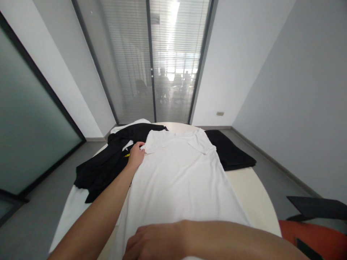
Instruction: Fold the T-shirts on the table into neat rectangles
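Note:
A white T-shirt (179, 180) lies spread out along the table, its neck end away from me and its short sleeves lying inward over the front. At its far left edge my left hand (137, 154) is closed, pinching the cloth near the sleeve between thumb and fingers. My right hand (151, 242) reaches across the near part of the shirt to its left side. Its fingers curl down onto the cloth; the fingertips are cut off by the bottom of the picture.
Black clothing (105, 169) with a yellow print lies loosely on the left, over white cloth (72, 209). A folded black garment (230, 151) sits at the right on the pale round-edged table (255, 187). A red and black chair (311, 234) stands at lower right. Glass panels with blinds (130, 72) are beyond.

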### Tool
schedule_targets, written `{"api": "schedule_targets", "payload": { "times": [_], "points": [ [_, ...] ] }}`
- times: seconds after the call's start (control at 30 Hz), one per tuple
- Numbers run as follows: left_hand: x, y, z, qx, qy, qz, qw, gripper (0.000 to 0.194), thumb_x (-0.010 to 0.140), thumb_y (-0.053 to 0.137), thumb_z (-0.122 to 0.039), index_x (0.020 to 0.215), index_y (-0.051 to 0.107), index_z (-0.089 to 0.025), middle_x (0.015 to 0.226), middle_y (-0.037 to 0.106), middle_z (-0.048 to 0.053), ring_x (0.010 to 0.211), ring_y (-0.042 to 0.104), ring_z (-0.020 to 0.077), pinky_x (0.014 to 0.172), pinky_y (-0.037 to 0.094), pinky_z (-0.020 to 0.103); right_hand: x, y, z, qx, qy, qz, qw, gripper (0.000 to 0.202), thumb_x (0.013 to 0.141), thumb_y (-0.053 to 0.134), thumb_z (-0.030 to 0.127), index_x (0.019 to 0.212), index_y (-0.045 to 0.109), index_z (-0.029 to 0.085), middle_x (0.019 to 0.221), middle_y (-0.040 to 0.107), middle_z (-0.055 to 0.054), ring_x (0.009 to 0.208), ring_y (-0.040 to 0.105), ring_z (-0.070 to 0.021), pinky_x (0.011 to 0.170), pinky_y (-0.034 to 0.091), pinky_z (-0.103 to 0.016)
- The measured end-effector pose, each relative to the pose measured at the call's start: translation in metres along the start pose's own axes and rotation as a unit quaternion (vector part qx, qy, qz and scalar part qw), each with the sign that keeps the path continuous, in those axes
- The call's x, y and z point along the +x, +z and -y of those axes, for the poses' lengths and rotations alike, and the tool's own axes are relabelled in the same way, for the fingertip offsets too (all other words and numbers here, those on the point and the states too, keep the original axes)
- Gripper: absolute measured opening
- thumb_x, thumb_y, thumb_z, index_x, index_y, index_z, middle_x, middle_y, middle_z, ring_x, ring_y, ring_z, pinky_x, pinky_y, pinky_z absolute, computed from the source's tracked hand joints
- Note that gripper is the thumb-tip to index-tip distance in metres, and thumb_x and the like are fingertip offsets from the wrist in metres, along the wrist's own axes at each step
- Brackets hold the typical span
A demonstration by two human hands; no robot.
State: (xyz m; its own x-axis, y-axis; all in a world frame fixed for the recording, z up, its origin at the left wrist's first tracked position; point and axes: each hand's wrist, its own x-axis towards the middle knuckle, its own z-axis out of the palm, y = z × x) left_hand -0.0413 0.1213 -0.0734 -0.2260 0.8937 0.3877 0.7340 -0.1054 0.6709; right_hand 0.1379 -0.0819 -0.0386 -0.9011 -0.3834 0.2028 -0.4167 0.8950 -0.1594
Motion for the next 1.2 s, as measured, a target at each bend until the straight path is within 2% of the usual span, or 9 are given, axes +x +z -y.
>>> {"api": "schedule_targets", "payload": {
  "times": [0.1, 0.27, 0.43, 0.57, 0.63, 0.73, 0.9, 1.03, 1.2],
  "points": [
    [-0.001, 0.000, -0.001, 0.001, -0.006, -0.002, 1.000, 0.026, 0.082, 0.057, -0.014, 0.107, 0.064, -0.017, 0.102, 0.072, 0.007, 0.090, 0.066, 0.0204, 0.087, 0.051, 0.032, -0.003, -0.008, 0.005, -0.061, 0.024, -0.024, 0.998, 0.025, 0.099, 0.053, 0.031, 0.116, 0.068, 0.020, 0.131, 0.065, 0.000, 0.123, 0.054, -0.0140, 0.103, 0.039, -0.023],
    [-0.003, -0.001, -0.006, 0.018, -0.008, 0.000, 1.000, 0.024, 0.085, 0.058, -0.021, 0.108, 0.064, -0.017, 0.106, 0.072, 0.008, 0.095, 0.067, 0.0216, 0.089, 0.050, 0.031, -0.011, -0.024, 0.024, -0.172, 0.171, -0.044, 0.969, 0.039, 0.104, 0.040, 0.033, 0.141, 0.052, 0.032, 0.152, 0.045, 0.003, 0.140, 0.040, -0.0219, 0.111, 0.037, -0.038],
    [-0.007, -0.007, -0.018, 0.057, -0.019, 0.009, 0.998, 0.031, 0.085, 0.059, -0.023, 0.115, 0.062, -0.019, 0.110, 0.072, 0.012, 0.100, 0.067, 0.0272, 0.090, 0.049, 0.037, -0.015, -0.025, 0.008, -0.105, 0.141, -0.043, 0.983, 0.042, 0.100, 0.047, 0.038, 0.140, 0.052, 0.024, 0.149, 0.049, -0.002, 0.134, 0.047, -0.0209, 0.106, 0.040, -0.033],
    [-0.008, -0.010, -0.024, 0.093, -0.034, 0.019, 0.995, 0.037, 0.083, 0.063, -0.026, 0.119, 0.060, -0.018, 0.102, 0.071, 0.015, 0.097, 0.067, 0.0319, 0.087, 0.048, 0.041, -0.032, -0.031, -0.028, -0.061, 0.161, -0.068, 0.983, 0.038, 0.098, 0.048, 0.049, 0.114, 0.065, 0.019, 0.131, 0.063, -0.005, 0.114, 0.058, -0.0183, 0.095, 0.044, -0.031],
    [-0.007, -0.010, -0.025, 0.094, -0.036, 0.022, 0.995, 0.038, 0.083, 0.063, -0.025, 0.120, 0.057, -0.019, 0.103, 0.070, 0.014, 0.098, 0.067, 0.0304, 0.086, 0.048, 0.039, -0.045, -0.039, -0.045, -0.067, 0.208, -0.074, 0.973, 0.032, 0.097, 0.050, 0.046, 0.103, 0.068, 0.020, 0.115, 0.069, -0.006, 0.103, 0.061, -0.0185, 0.088, 0.045, -0.032],
    [-0.005, -0.008, -0.027, 0.077, -0.037, 0.023, 0.996, 0.038, 0.083, 0.063, -0.023, 0.120, 0.054, -0.020, 0.104, 0.070, 0.010, 0.095, 0.068, 0.0264, 0.082, 0.049, 0.034, -0.064, -0.054, -0.068, -0.079, 0.351, -0.122, 0.925, 0.020, 0.091, 0.058, 0.030, 0.104, 0.068, 0.019, 0.102, 0.071, -0.007, 0.096, 0.062, -0.0193, 0.085, 0.045, -0.032],
    [-0.008, -0.007, -0.037, 0.061, -0.026, 0.022, 0.998, 0.038, 0.081, 0.065, -0.021, 0.116, 0.050, -0.021, 0.109, 0.068, 0.008, 0.097, 0.067, 0.0235, 0.081, 0.048, 0.031, -0.085, -0.075, -0.119, -0.020, 0.562, -0.277, 0.779, 0.025, 0.091, 0.053, 0.018, 0.110, 0.069, 0.017, 0.099, 0.073, -0.005, 0.083, 0.064, -0.0151, 0.081, 0.046, -0.028],
    [-0.015, -0.008, -0.047, 0.080, -0.044, 0.023, 0.996, 0.032, 0.084, 0.066, -0.026, 0.110, 0.049, -0.022, 0.103, 0.069, 0.009, 0.093, 0.068, 0.0248, 0.075, 0.047, 0.031, -0.092, -0.087, -0.169, 0.023, 0.634, -0.345, 0.692, 0.027, 0.089, 0.055, 0.017, 0.111, 0.070, 0.017, 0.101, 0.073, -0.005, 0.086, 0.066, -0.0151, 0.084, 0.048, -0.026],
    [-0.020, -0.006, -0.050, 0.079, -0.056, 0.021, 0.995, 0.028, 0.086, 0.063, -0.035, 0.107, 0.048, -0.024, 0.093, 0.070, 0.006, 0.087, 0.069, 0.0249, 0.068, 0.044, 0.030, -0.087, -0.094, -0.220, 0.053, 0.681, -0.352, 0.640, 0.026, 0.087, 0.060, 0.025, 0.110, 0.069, 0.017, 0.100, 0.073, -0.007, 0.094, 0.067, -0.0193, 0.088, 0.048, -0.029]
  ]
}}
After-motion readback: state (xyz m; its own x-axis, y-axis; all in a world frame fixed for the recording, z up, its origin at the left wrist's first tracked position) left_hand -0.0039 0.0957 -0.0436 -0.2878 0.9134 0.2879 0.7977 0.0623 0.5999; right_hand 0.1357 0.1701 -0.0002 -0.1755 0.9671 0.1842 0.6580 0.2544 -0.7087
